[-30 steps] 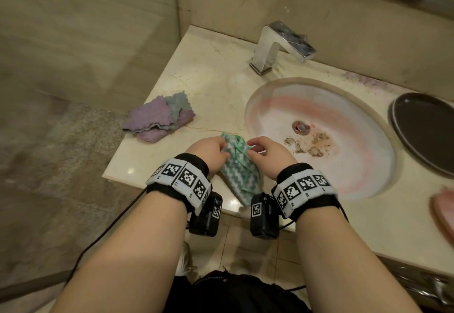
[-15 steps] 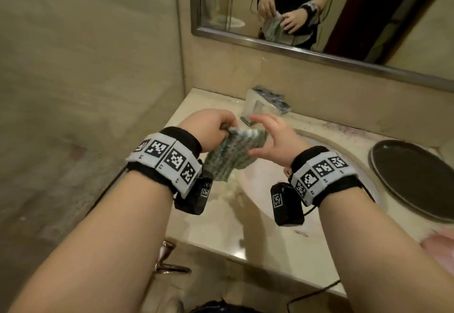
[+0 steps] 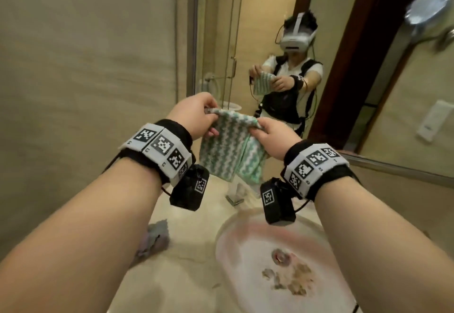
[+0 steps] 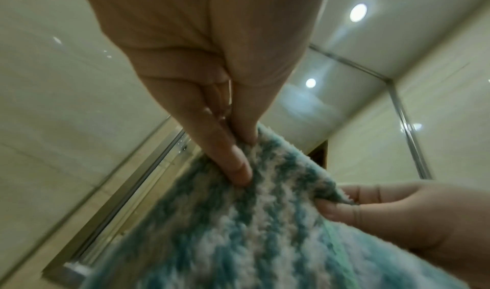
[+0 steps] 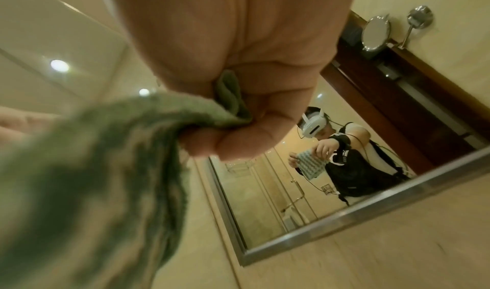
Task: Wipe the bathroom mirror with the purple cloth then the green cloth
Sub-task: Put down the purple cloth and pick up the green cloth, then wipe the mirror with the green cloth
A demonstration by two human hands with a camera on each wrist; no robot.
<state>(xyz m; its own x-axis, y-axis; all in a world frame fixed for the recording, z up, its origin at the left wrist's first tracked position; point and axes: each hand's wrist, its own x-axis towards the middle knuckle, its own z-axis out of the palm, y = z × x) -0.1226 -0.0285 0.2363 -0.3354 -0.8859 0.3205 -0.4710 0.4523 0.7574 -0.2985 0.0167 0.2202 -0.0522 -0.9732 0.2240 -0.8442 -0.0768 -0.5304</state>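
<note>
big mirror [image 3: 258,30] takes up the whole wall over the counter [image 3: 186,226], with the sink [image 3: 235,258] down below and some brownish gunk sitting near its drain. the purple cloth [image 3: 153,240] is lying on the counter left of the sink, nobody touching it.

the green cloth [image 3: 231,150] is up in the air in front of the glass, hanging from its top edge, not against the mirror yet. left hand [image 3: 196,113] pinches the top left corner between thumb and fingers, and the right hand [image 3: 270,135] is closed tight round the top right corner with a fold of cloth bunched in the fist.

what i'd worry about: it's only held by the corners, so if one pinch slips the thing probably flops straight into that dirty sink. also looks like it's folded over on the right side, so pressing it on the glass like that might just smear. and the loose bottom edge hangs close to the tap [image 3: 235,193], could snag or drag.
</note>
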